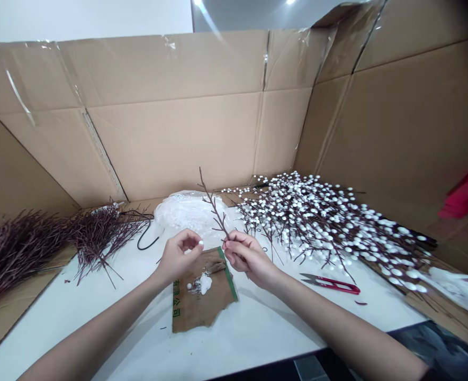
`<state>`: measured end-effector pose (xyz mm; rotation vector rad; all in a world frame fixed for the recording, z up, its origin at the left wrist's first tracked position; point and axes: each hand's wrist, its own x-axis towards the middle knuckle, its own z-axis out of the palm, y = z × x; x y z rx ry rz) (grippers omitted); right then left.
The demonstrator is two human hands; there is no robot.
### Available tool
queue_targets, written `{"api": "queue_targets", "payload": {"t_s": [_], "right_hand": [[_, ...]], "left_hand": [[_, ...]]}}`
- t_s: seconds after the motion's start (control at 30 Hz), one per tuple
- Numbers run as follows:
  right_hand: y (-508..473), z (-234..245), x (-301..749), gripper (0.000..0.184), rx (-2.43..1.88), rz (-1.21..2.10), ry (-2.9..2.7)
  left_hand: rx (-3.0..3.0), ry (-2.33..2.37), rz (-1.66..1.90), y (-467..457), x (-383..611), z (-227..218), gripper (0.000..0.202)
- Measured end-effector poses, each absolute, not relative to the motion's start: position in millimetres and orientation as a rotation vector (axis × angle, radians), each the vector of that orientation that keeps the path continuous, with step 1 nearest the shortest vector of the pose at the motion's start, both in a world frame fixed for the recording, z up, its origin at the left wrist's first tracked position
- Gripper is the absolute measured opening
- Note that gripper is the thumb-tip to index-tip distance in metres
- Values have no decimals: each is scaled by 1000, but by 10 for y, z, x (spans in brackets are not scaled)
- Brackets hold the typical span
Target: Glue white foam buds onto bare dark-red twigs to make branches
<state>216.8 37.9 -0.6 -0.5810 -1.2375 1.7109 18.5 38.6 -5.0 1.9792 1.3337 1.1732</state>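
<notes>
My right hand (245, 256) is closed on the lower stem of a bare dark-red twig (213, 207) that rises up and to the left. My left hand (179, 255) pinches a small white bead (200, 243) between thumb and forefinger, close to the twig's base. Below both hands lies a torn piece of cardboard (214, 301) with a blob of white glue (204, 284) on it. A clear plastic bag of white beads (186, 211) sits just behind my hands.
A pile of bare dark-red twigs (39, 243) lies at the left. A heap of twigs with white beads on them (329, 222) fills the right. Red-handled snips (331, 284) lie on the white table (258, 328). Cardboard walls (178, 116) surround the table.
</notes>
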Motion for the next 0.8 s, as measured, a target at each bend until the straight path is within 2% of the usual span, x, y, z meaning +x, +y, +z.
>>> {"api": "queue_targets", "payload": {"t_s": [0.1, 0.27, 0.8], "right_hand": [[303, -33, 2110, 20, -591, 1744, -1286], [217, -74, 2021, 23, -593, 1788, -1344], [202, -43, 2022, 16, -661, 1711, -1400]], "left_hand": [[1557, 1085, 1319, 75, 256, -37, 11], [1261, 903, 1283, -130, 330, -20, 10], [1168, 894, 1253, -123, 394, -106, 18]]}}
